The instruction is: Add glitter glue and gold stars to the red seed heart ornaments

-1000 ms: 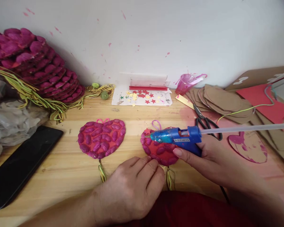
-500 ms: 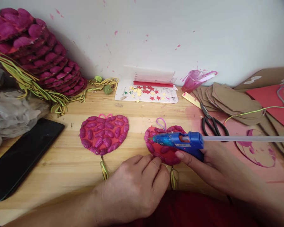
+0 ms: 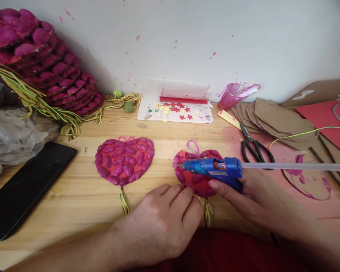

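My right hand [image 3: 252, 200] is closed round a blue hot glue gun [image 3: 215, 169], a long clear glue stick [image 3: 294, 166] jutting from its back. The nozzle points left over the upper left of a red heart ornament [image 3: 200, 185] covered with magenta, shell-like lumps. A small red star [image 3: 182, 153] lies at that heart's upper left edge. My left hand [image 3: 167, 219] has its fingers curled at the heart's lower edge; its fingertips are hidden. A purple loop [image 3: 193, 146] tops the heart and a yellow-green tassel [image 3: 207, 213] hangs below. To the left lies a similar heart ornament [image 3: 124, 160].
Behind are paper stars [image 3: 174, 108] on a white sheet [image 3: 147, 113] and a pink-stained cup [image 3: 232, 97]. Black scissors [image 3: 255, 145] and cardboard pieces [image 3: 280, 121] lie right. Left are a phone [image 3: 31, 189], a plastic bag [image 3: 19, 132] and stacked magenta ornaments [image 3: 53, 68].
Almost nothing differs. The glue gun and right hand have shifted very slightly left, with the nozzle still over the same part of the heart.
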Action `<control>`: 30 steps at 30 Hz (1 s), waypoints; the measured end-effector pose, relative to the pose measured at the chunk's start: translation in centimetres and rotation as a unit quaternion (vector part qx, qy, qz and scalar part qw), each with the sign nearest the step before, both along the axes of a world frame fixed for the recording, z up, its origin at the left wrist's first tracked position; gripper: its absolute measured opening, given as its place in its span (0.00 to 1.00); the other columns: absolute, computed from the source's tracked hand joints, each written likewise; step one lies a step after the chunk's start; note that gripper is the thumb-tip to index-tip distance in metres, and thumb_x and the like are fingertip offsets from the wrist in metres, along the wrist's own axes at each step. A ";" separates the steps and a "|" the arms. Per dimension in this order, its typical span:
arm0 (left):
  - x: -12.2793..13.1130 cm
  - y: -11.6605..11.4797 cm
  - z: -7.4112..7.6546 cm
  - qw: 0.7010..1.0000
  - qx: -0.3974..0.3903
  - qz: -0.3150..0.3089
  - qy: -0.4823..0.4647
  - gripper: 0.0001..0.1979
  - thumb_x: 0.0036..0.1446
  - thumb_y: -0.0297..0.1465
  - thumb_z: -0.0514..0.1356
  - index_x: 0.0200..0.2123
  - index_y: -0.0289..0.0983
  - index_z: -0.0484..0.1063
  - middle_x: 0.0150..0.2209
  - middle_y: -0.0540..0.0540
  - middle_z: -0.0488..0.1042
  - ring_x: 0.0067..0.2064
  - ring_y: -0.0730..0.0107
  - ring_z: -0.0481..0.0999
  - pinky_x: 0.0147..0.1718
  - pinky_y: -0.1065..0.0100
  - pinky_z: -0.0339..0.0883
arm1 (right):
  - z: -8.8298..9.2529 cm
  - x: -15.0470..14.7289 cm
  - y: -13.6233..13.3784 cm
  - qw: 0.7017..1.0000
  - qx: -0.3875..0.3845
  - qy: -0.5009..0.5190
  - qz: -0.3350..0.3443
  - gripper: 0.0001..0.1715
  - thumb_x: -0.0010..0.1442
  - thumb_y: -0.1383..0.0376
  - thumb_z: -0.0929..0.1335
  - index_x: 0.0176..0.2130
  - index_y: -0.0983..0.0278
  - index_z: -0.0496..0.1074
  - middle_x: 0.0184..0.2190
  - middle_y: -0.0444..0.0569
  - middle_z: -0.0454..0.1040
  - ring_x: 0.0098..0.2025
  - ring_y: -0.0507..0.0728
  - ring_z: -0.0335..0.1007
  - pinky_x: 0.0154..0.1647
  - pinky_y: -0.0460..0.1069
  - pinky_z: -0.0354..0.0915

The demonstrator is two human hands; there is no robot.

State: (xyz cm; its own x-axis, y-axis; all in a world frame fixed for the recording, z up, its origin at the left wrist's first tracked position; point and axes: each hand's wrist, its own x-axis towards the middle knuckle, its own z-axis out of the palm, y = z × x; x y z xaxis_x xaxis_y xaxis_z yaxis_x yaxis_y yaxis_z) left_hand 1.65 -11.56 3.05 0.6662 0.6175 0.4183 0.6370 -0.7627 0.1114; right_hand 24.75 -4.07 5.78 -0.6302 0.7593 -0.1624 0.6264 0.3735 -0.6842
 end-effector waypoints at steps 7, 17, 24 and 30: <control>-0.1 0.0 0.0 1.000 -0.009 -0.003 0.010 0.13 0.68 0.24 0.48 0.46 0.29 0.73 0.42 0.37 0.80 0.41 0.59 0.80 0.38 0.61 0.77 | 0.0 0.1 0.0 1.000 -0.004 -0.015 0.004 0.18 0.67 0.56 0.66 0.55 0.52 0.76 0.42 0.46 0.82 0.40 0.61 0.79 0.51 0.59 0.74; -0.1 -0.1 -0.1 1.000 -0.008 0.001 0.003 0.14 0.68 0.24 0.49 0.46 0.29 0.73 0.44 0.36 0.80 0.42 0.59 0.80 0.38 0.60 0.77 | 0.0 0.1 0.0 1.000 0.023 0.017 -0.003 0.14 0.66 0.55 0.68 0.47 0.54 0.80 0.33 0.47 0.82 0.41 0.64 0.79 0.46 0.58 0.76; -0.1 0.0 -0.1 1.000 -0.012 0.001 0.006 0.14 0.68 0.24 0.48 0.46 0.29 0.73 0.44 0.36 0.80 0.42 0.58 0.80 0.38 0.60 0.77 | 0.0 0.1 0.0 1.000 0.012 -0.007 0.000 0.15 0.67 0.55 0.66 0.48 0.55 0.79 0.35 0.47 0.82 0.41 0.63 0.79 0.48 0.59 0.75; -0.1 0.2 -0.1 1.000 -0.012 -0.002 0.006 0.14 0.68 0.24 0.48 0.46 0.29 0.73 0.43 0.36 0.80 0.42 0.57 0.80 0.37 0.59 0.77 | -0.2 0.1 0.0 1.000 -0.005 -0.008 0.008 0.17 0.68 0.57 0.66 0.53 0.54 0.77 0.41 0.47 0.82 0.39 0.61 0.78 0.51 0.59 0.73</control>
State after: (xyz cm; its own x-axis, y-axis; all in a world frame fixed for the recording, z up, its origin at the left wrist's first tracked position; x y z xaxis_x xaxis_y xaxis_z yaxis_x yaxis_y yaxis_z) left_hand 1.55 -11.40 2.94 0.6736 0.6249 0.3947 0.6356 -0.7623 0.1220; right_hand 24.88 -4.05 5.63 -0.6401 0.7469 -0.1800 0.6312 0.3776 -0.6775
